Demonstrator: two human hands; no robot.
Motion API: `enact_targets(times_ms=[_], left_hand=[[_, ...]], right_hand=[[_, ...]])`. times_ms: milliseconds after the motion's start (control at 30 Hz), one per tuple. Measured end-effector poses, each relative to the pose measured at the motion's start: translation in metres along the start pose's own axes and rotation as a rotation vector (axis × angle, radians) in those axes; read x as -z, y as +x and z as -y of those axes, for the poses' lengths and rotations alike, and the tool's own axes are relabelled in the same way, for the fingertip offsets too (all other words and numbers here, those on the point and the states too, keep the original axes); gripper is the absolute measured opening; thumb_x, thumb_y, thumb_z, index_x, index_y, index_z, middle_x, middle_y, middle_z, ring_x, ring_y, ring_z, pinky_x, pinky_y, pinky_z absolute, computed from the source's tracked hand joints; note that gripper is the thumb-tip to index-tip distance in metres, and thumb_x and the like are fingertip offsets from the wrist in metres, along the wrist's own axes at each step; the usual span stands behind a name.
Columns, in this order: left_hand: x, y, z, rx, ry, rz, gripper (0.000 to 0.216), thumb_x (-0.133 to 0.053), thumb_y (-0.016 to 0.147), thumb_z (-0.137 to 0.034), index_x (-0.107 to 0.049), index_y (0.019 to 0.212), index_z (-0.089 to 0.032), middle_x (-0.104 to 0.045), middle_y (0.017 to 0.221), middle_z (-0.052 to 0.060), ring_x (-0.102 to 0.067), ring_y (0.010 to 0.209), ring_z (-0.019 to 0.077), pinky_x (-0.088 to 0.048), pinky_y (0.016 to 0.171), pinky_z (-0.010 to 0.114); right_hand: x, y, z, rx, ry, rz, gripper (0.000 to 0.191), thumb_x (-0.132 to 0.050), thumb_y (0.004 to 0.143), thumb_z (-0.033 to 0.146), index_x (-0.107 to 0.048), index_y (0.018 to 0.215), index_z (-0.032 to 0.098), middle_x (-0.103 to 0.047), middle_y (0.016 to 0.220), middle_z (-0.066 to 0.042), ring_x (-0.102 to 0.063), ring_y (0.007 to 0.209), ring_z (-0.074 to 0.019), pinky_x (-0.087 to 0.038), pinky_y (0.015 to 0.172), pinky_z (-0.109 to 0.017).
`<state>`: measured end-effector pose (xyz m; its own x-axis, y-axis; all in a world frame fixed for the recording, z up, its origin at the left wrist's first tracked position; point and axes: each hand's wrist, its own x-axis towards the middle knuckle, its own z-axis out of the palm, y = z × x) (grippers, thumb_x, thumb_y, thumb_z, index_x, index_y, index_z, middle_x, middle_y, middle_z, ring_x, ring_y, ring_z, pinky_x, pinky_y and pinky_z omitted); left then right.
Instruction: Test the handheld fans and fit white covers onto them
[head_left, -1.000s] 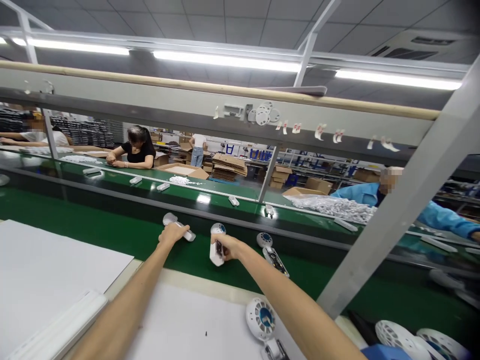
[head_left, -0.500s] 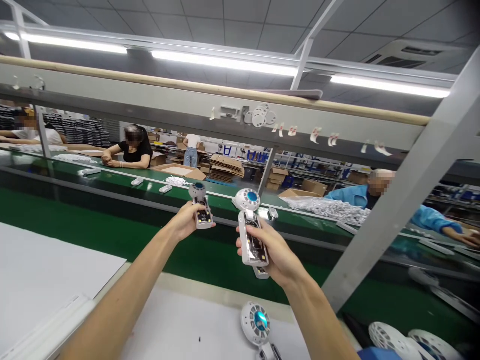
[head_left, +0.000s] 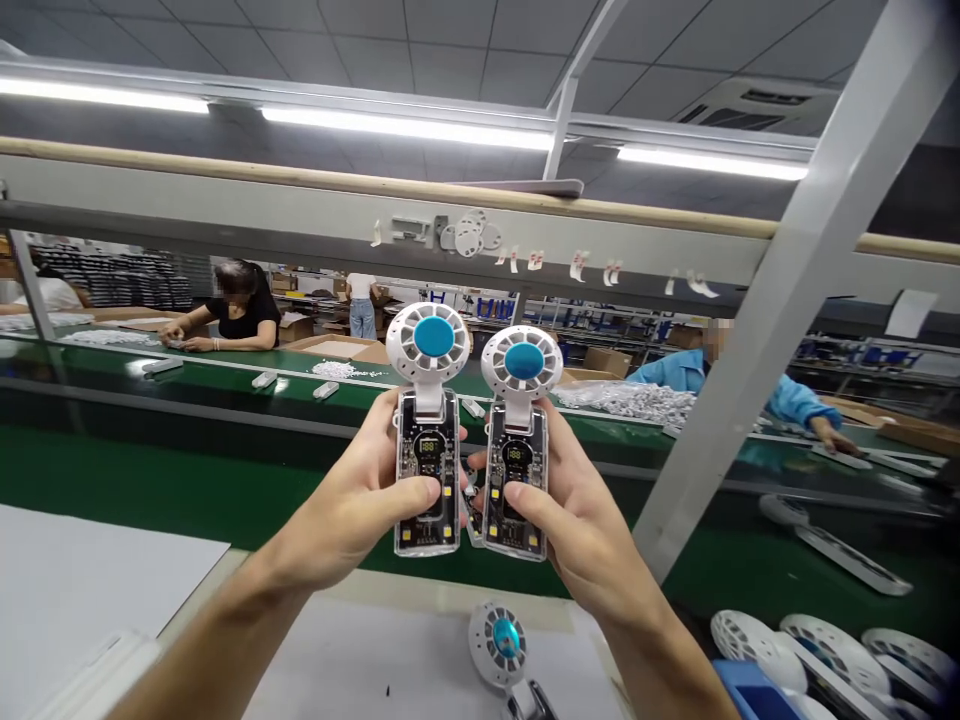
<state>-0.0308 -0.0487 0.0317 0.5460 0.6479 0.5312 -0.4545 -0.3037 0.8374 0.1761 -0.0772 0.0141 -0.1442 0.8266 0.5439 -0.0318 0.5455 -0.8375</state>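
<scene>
My left hand (head_left: 352, 510) grips a small handheld fan (head_left: 428, 440) upright, thumb pressed on the front of its clear body. My right hand (head_left: 577, 520) holds a second handheld fan (head_left: 517, 450) the same way, thumb on its front. Both fans have white round heads with blue centres and lit displays on see-through handles. They are side by side at chest height above the green conveyor belt (head_left: 150, 470). A third fan (head_left: 499, 640) lies on the white table sheet (head_left: 360, 660) below my hands.
A grey slanted frame post (head_left: 757, 330) rises on the right. More fans (head_left: 825, 660) lie at the lower right beside a blue bin (head_left: 750, 695). Across the belt, a person in black (head_left: 240, 310) and a person in blue (head_left: 742, 385) work at the far side.
Both hands picked fans up off the belt, lifted them and drew them in, turning them upright and side by side facing me. The view shifted slightly right.
</scene>
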Motion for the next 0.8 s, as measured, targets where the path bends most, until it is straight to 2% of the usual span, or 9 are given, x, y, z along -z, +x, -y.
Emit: enact_targets(times_ms=[67, 200, 400, 533, 667, 800], left_hand=[[0.000, 0.000, 0.003, -0.023, 0.014, 0.017, 0.052, -0.062, 0.092, -0.016, -0.035, 0.136, -0.024, -0.071, 0.099, 0.004, -0.074, 0.079, 0.0179, -0.059, 0.070, 0.027], [-0.001, 0.001, 0.004, -0.017, 0.007, 0.010, 0.053, -0.064, 0.091, -0.016, -0.036, 0.135, -0.022, -0.070, 0.096, 0.004, -0.073, 0.078, 0.0175, -0.059, 0.070, 0.027], [-0.007, 0.000, -0.005, 0.164, 0.002, -0.156, 0.056, -0.068, 0.086, -0.018, -0.037, 0.132, -0.021, -0.067, 0.105, 0.007, -0.070, 0.096, 0.0226, -0.059, 0.070, 0.027], [-0.011, 0.002, -0.003, 0.203, 0.025, -0.212, 0.052, -0.066, 0.084, -0.015, -0.039, 0.129, -0.019, -0.066, 0.094, 0.004, -0.069, 0.085, 0.0190, -0.058, 0.068, 0.027], [-0.014, 0.003, 0.002, 0.225, 0.036, -0.232, 0.050, -0.065, 0.083, -0.014, -0.040, 0.126, -0.021, -0.066, 0.093, 0.003, -0.068, 0.080, 0.0172, -0.059, 0.067, 0.028], [-0.017, 0.003, 0.003, 0.246, 0.032, -0.234, 0.046, -0.065, 0.081, -0.015, -0.042, 0.121, -0.019, -0.067, 0.090, 0.004, -0.067, 0.078, 0.0170, -0.059, 0.067, 0.028]], right_hand=[[0.000, 0.000, 0.000, 0.025, -0.015, -0.008, 0.078, -0.057, 0.094, 0.023, -0.016, 0.160, 0.030, -0.050, 0.149, -0.011, -0.065, 0.119, -0.0220, -0.053, 0.105, -0.044], [0.000, 0.000, 0.001, 0.051, -0.028, -0.005, 0.077, -0.057, 0.095, 0.024, -0.016, 0.160, 0.031, -0.047, 0.151, -0.010, -0.064, 0.120, -0.0221, -0.055, 0.103, -0.043], [0.001, -0.001, 0.015, -0.109, 0.044, -0.079, 0.080, -0.061, 0.094, 0.028, -0.017, 0.160, 0.034, -0.053, 0.145, -0.009, -0.065, 0.117, -0.0248, -0.061, 0.089, -0.039], [0.002, 0.000, 0.023, -0.119, 0.087, -0.141, 0.083, -0.065, 0.091, 0.027, -0.018, 0.159, 0.033, -0.055, 0.142, -0.008, -0.065, 0.115, -0.0245, -0.061, 0.084, -0.034], [0.005, 0.001, 0.026, -0.129, 0.083, -0.170, 0.081, -0.065, 0.089, 0.025, -0.024, 0.158, 0.035, -0.060, 0.137, -0.007, -0.070, 0.094, -0.0189, -0.060, 0.071, -0.028], [0.006, -0.001, 0.032, -0.135, 0.100, -0.175, 0.084, -0.066, 0.087, 0.025, -0.022, 0.158, 0.034, -0.067, 0.122, -0.007, -0.069, 0.073, -0.0159, -0.058, 0.062, -0.028]])
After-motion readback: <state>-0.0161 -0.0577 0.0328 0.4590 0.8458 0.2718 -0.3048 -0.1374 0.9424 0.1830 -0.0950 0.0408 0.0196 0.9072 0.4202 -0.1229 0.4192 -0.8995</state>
